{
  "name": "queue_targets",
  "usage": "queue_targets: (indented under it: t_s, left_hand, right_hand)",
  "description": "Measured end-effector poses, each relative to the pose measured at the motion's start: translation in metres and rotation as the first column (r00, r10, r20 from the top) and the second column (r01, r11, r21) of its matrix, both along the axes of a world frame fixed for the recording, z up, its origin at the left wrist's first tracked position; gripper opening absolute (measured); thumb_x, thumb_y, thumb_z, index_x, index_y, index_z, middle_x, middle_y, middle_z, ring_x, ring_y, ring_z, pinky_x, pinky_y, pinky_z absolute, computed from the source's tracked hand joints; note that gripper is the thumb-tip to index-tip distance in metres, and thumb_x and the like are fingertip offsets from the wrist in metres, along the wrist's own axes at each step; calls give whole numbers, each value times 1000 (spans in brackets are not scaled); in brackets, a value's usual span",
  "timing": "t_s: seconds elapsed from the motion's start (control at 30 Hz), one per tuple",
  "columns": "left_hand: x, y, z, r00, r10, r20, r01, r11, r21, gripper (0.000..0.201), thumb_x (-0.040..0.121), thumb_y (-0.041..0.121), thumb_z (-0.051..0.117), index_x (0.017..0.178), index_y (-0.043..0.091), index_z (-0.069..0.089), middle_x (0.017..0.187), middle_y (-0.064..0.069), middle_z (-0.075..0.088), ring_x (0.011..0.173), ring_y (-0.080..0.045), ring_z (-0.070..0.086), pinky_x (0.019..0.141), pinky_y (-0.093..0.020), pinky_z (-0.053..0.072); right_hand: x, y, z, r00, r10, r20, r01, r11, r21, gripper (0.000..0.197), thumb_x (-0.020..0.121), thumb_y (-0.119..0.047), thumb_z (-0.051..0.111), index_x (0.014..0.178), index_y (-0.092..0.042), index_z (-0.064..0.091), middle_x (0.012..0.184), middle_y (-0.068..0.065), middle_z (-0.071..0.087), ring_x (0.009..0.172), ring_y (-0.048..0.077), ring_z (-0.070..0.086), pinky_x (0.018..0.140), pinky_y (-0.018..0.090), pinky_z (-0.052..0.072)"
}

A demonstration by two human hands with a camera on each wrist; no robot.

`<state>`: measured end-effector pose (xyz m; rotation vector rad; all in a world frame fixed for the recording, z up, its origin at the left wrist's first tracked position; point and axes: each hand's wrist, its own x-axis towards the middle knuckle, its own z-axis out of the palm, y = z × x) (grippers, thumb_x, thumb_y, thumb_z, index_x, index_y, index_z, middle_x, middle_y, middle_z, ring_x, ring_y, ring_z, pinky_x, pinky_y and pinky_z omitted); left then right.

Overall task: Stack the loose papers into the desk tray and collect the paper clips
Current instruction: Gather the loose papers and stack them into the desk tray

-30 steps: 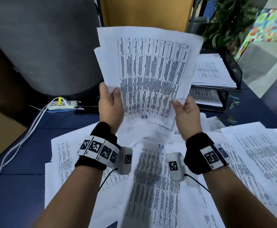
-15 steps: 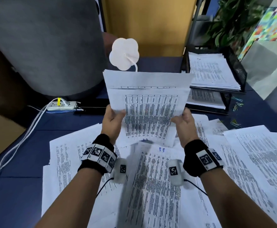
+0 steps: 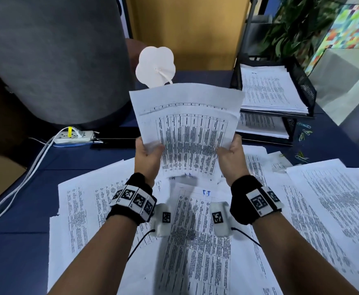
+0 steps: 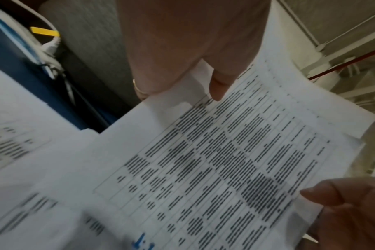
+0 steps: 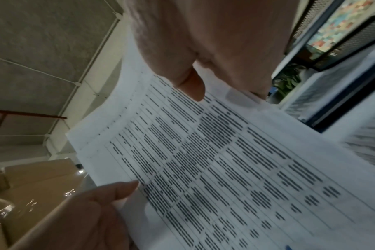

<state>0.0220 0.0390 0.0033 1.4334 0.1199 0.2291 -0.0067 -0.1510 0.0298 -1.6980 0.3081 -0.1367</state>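
Loose sheets cover the desk beneath our wrists. Our left hand and right hand pinch the held bundle upright by its side edges; we should square it before carrying it to the desk tray beyond, paper clips alongside.

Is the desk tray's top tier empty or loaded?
Loaded. The top tier of the desk tray already holds a stack of printed papers.
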Motion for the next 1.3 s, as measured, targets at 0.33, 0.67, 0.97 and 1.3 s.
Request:
queue_targets:
  t_s: [0.33,0.67,0.97,1.3]
  left_hand:
    - [11,-4,4,997,-77,-11,77,997,-30,21,94,3,53,114,10,55,96,7,65,88,0,62,78,-12,48]
    - [25,-40,23,985,-148,93,146,989,31,12,94,15,56,99,14,46,66,0,33,57,-10,26,52,-21,30]
    - [21,-110,8,985,-162,-59,169,976,140,9,95,8,53,93,16,50,75,13,59,61,0,51,60,-14,44]
    - [17,-174,-60,920,-49,-388,209,900,383,14,92,14,55,101,6,47,96,-13,53,87,-22,51,74,-30,41]
  right_hand:
    - [7,-3,-13,1000,-28,-7,28,999,31,47,94,5,33,138,-6,22,95,0,44,48,0,40,39,13,34]
    - [-9,-51,-11,994,-104,24,101,988,117,44,93,-2,49,134,-14,38,131,6,54,115,23,53,106,38,40]
    - [-42,-120,-42,965,-127,-230,133,991,10,55,96,-10,51,146,-4,28,144,5,41,129,23,44,111,39,31]
    - [-62,-195,-94,909,-99,-404,61,993,-106,25,90,0,46,109,-8,61,107,11,67,95,29,63,82,34,51]
